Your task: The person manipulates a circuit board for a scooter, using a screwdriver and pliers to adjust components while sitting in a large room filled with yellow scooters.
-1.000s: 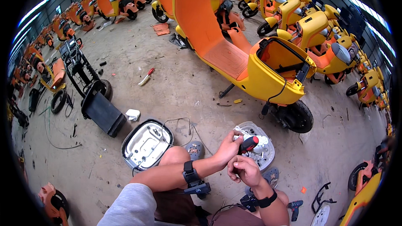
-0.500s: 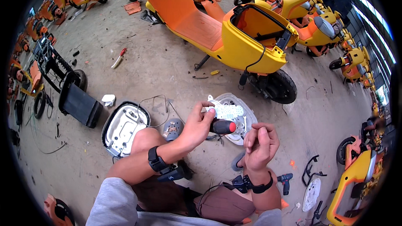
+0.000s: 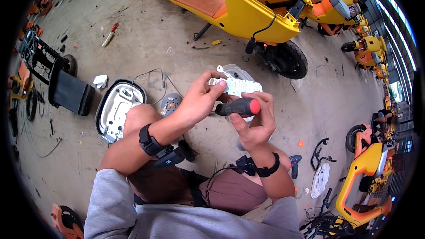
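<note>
My left hand (image 3: pixel 201 99) pinches a thin pale rectangular plate (image 3: pixel 243 87) between thumb and fingers; small marks cover its face. Just below the plate lies a screwdriver (image 3: pixel 237 107) with a dark handle and red end cap, its tip pointing left toward my left palm. Around the handle, near the red end, curl the fingers of my right hand (image 3: pixel 259 126), its thumb on the near side. Whether my left fingers also touch the screwdriver's shaft is hidden. Beneath both hands, a white rounded shell (image 3: pixel 232 70) on the ground is partly covered.
A white tray-like cover with a black rim (image 3: pixel 104 117) lies by my left knee. Ahead stands a yellow and orange scooter (image 3: pixel 261 13). A black box (image 3: pixel 73 90) is at left, a red-handled tool (image 3: pixel 110 34) beyond it, and a cordless drill (image 3: pixel 295 164) at right.
My right hand has moved left and up from beside the screwdriver to its handle. The plate now shows more fully in my left hand. The view has tilted, shifting the surroundings up and left.
</note>
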`<state>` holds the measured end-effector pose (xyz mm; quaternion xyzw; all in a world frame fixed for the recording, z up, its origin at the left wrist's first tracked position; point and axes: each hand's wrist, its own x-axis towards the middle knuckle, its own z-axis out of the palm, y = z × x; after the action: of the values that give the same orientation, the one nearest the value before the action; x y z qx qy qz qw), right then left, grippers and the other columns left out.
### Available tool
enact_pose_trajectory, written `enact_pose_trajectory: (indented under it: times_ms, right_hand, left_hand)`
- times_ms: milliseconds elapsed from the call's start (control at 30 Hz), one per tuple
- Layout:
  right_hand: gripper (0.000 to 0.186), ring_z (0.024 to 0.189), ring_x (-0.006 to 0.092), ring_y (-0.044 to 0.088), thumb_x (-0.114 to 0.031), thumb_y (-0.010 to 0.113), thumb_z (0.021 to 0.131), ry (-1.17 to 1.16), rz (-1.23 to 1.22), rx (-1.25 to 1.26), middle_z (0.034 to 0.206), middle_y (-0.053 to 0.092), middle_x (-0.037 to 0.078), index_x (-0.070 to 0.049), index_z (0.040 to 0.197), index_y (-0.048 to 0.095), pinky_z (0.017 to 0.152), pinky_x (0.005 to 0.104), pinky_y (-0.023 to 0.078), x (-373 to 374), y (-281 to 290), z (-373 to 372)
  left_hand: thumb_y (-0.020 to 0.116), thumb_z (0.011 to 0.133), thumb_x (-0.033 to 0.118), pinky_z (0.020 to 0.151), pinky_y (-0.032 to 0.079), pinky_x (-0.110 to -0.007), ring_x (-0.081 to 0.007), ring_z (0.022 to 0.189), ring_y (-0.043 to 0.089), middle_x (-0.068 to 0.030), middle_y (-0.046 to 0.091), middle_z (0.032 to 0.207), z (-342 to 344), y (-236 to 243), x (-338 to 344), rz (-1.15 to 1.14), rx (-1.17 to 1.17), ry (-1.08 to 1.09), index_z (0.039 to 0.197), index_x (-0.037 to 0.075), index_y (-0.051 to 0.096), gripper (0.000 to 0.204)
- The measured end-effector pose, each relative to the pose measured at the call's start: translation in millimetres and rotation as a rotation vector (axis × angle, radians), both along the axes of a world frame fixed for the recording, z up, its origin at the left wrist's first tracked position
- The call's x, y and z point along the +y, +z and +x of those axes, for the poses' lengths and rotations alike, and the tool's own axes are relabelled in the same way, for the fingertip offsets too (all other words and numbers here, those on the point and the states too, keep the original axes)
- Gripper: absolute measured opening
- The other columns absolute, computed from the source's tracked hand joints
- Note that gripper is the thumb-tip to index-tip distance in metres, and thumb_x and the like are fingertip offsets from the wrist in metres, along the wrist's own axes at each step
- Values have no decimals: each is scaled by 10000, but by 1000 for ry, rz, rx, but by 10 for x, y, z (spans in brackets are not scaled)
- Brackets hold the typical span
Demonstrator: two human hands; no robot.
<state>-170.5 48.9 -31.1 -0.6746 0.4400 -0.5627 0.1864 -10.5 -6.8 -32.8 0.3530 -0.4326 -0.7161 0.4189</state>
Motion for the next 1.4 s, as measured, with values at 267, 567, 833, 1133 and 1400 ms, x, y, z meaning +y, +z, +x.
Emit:
enact_pose_trajectory:
  times_ms: [267,567,833,1133,1400]
  right_hand:
    - [293,494,98,449,-184,522,924,-68,277,-714,805,512,71,-31,1160,442,447,253,382,-21,401,-162]
    - [399,406,65,410,-229,639,892,90,549,-725,625,538,34,58,1147,527,398,220,337,56,109,-265]
    - [352,397,64,419,-47,644,854,-1,555,-846,620,547,42,54,1158,501,391,225,344,85,203,-170]
    - [325,398,82,418,-62,594,869,170,550,-1006,686,570,57,0,1181,523,393,247,364,0,148,-331]
    - [350,394,85,420,-56,608,858,332,577,-1025,632,544,57,20,1187,513,398,250,364,-4,126,-323]
  left_hand:
    - [454,1016,253,785,537,-308,-233,812,689,-254,679,951,162,98,-16,11,173,-136,1239,-28,429,359]
    - [471,1010,246,720,547,-323,-218,742,677,-203,685,874,197,162,89,-162,122,-69,1238,-15,486,348]
    - [483,1003,262,664,529,-313,-192,688,648,-171,664,819,137,184,96,-234,47,-11,1270,-17,459,387]
    - [559,960,251,787,469,-295,-154,908,591,-132,622,1069,105,40,8,43,-71,-3,1251,-27,481,411]
    - [643,883,95,1009,400,-336,-182,1124,537,-129,567,1214,30,140,122,-9,56,-70,1470,12,254,709]
